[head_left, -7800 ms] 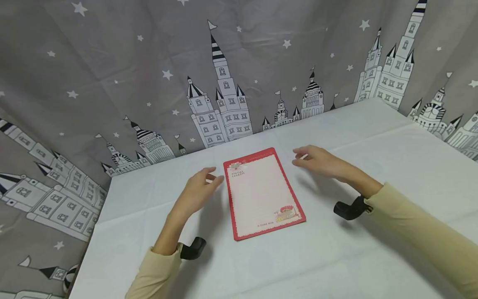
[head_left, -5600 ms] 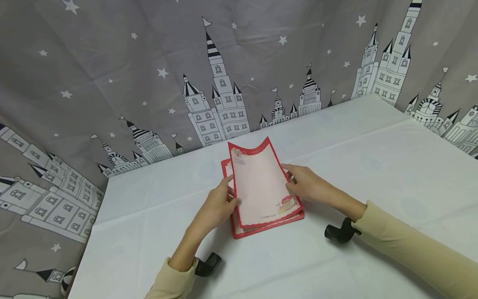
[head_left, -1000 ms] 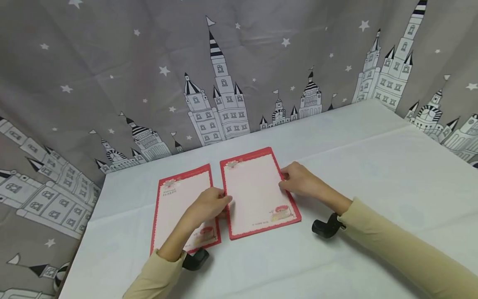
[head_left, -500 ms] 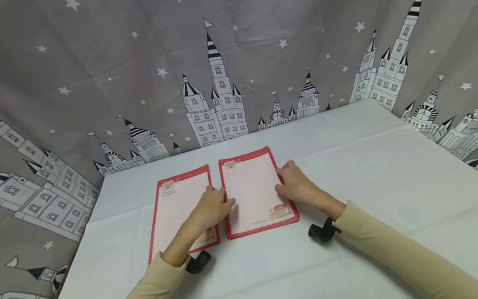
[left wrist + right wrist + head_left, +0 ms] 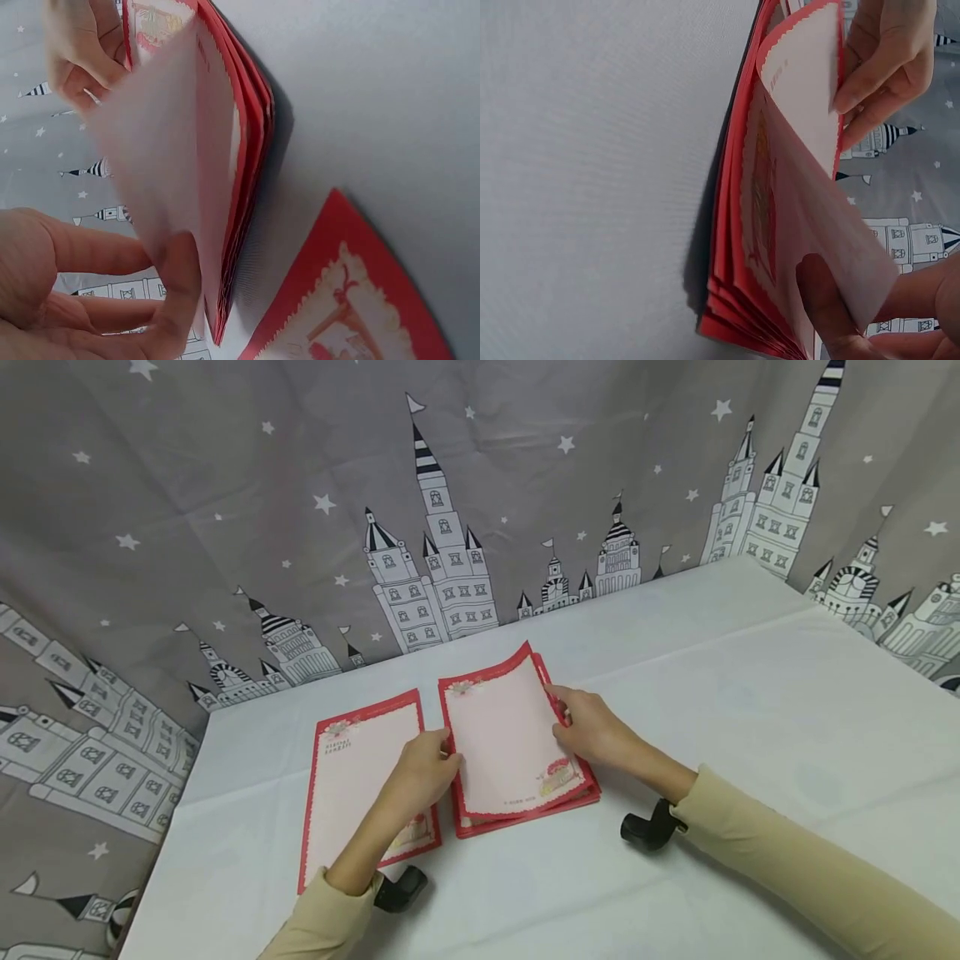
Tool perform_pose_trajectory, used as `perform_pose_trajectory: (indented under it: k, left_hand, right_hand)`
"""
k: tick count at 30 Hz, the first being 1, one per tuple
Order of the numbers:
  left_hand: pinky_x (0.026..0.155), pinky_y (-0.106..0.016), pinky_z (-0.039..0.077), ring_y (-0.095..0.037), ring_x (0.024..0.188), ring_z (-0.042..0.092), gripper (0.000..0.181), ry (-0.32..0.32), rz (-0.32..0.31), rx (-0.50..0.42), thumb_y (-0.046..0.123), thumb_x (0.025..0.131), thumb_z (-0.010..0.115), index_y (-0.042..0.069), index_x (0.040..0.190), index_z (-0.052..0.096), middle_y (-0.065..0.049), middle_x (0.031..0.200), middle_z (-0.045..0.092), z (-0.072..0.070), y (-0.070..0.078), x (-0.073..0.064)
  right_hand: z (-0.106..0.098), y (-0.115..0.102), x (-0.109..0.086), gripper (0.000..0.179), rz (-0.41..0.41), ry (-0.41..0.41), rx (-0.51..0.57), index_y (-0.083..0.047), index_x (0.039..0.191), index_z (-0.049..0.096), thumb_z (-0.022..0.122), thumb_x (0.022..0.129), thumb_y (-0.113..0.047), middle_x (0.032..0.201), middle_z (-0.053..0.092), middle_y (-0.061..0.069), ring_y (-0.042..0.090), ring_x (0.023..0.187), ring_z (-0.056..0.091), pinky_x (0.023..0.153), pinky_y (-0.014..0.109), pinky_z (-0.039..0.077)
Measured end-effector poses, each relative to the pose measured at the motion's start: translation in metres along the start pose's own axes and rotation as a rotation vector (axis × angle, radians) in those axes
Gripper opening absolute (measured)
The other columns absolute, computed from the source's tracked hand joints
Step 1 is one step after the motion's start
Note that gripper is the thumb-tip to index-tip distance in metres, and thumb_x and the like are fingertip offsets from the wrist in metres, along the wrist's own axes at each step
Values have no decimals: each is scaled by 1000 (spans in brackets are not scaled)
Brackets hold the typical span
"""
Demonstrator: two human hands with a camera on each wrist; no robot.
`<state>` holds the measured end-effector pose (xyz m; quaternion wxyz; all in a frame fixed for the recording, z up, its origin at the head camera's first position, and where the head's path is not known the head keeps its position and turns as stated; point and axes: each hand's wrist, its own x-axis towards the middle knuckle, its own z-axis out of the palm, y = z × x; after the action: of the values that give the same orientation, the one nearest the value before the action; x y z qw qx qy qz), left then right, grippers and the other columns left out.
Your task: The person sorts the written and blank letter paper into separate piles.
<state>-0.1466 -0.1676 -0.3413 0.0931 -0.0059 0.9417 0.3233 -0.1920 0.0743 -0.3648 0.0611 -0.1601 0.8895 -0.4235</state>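
one pale pink rectangular paper sheet with a red scalloped border (image 5: 502, 735), held along both long edges, and it's bowing! the left hand (image 5: 422, 772) has its left edge in a narrow pinch, the right hand (image 5: 588, 727) matches that on the right, thumbs on the face of it. up curls the far right corner, and the near edge stands off the red-edged stack of matching paper sheets (image 5: 731, 217) underneath. that stack sits near the far edge of the white cloth-covered table (image 5: 750, 760). and look left: a second pale pink, red-bordered paper sheet (image 5: 352, 785) lies face up between the stack and the table's left edge, a slim gap off the stack, the left forearm (image 5: 366, 842) crossing above it. behind the far edge, a grey fabric curtain printed with white castles and stars (image 5: 510, 468)
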Motion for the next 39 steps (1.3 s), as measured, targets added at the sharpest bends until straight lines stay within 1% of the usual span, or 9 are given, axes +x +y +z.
perform_pose_trajectory:
  k: [2, 3, 7, 9, 14, 18, 26, 33, 39]
  left_hand:
    - [70, -31, 57, -28, 95, 63, 60, 7, 4, -5, 9, 100, 66, -12, 151, 44, -27, 133, 64, -1, -1, -1]
    - [73, -33, 58, -29, 99, 64, 61, 9, 9, -5, 8, 100, 67, -12, 152, 43, -27, 133, 64, -1, -1, -2]
    - [74, -34, 59, -30, 100, 64, 63, 23, 41, -28, 7, 100, 67, -11, 154, 40, -25, 130, 65, 0, 2, -6]
    - [75, -35, 59, -29, 100, 65, 66, 30, 79, -52, 6, 99, 67, -11, 156, 37, -24, 129, 65, 3, 5, -7]
    - [85, -40, 61, -31, 109, 67, 80, 31, 149, -168, 3, 94, 74, -7, 160, 29, -22, 132, 57, 19, 8, -11]
    - [88, -40, 60, -28, 107, 66, 88, 25, 169, -223, 2, 91, 79, -3, 162, 27, -19, 132, 57, 33, 13, -13]
    - [75, -27, 58, -19, 96, 62, 90, -48, 230, -299, 1, 91, 79, -3, 163, 25, -13, 119, 57, 60, 42, -7]
    - [59, -20, 52, -11, 75, 55, 89, -141, 202, -398, -1, 91, 78, -3, 163, 25, -8, 103, 54, 84, 72, 6]
    - [56, -19, 46, -8, 73, 52, 88, -157, 214, -386, -2, 92, 76, -2, 163, 24, -5, 98, 53, 96, 95, 18]
  right_hand:
    - [0, 0, -1, 61, -3, 14, 17, 11, 152, 44, 61, 93, 8, 104, 63, 23, 24, 81, 56, 61, 25, 46]
    - [-1, 0, -1, 60, -7, 19, 27, 10, 152, 45, 61, 93, 9, 105, 64, 23, 24, 82, 58, 61, 25, 47]
    - [-8, 0, -3, 60, -19, 30, 63, 9, 152, 44, 59, 94, 9, 116, 63, 27, 23, 82, 60, 62, 25, 49]
    - [-14, 1, -3, 61, -25, 35, 69, 9, 153, 44, 57, 93, 9, 112, 64, 27, 22, 77, 59, 59, 25, 47]
    - [-33, 4, -7, 61, 2, 40, 44, 6, 155, 42, 53, 95, 7, 100, 64, 24, 25, 79, 59, 57, 27, 45]
    - [-50, 7, -12, 62, 48, 32, 4, 3, 157, 40, 52, 97, 3, 118, 64, 28, 32, 95, 63, 69, 31, 51]
    - [-93, 18, -25, 65, 132, -2, -25, 2, 161, 33, 51, 98, -3, 133, 56, 33, 41, 106, 61, 75, 35, 53]
    - [-130, 30, -37, 67, 174, -16, -79, 4, 161, 30, 49, 98, -5, 136, 51, 34, 45, 109, 59, 72, 36, 53]
    - [-149, 44, -39, 66, 197, -9, -149, 8, 160, 28, 50, 98, -5, 139, 46, 38, 52, 115, 53, 75, 39, 54]
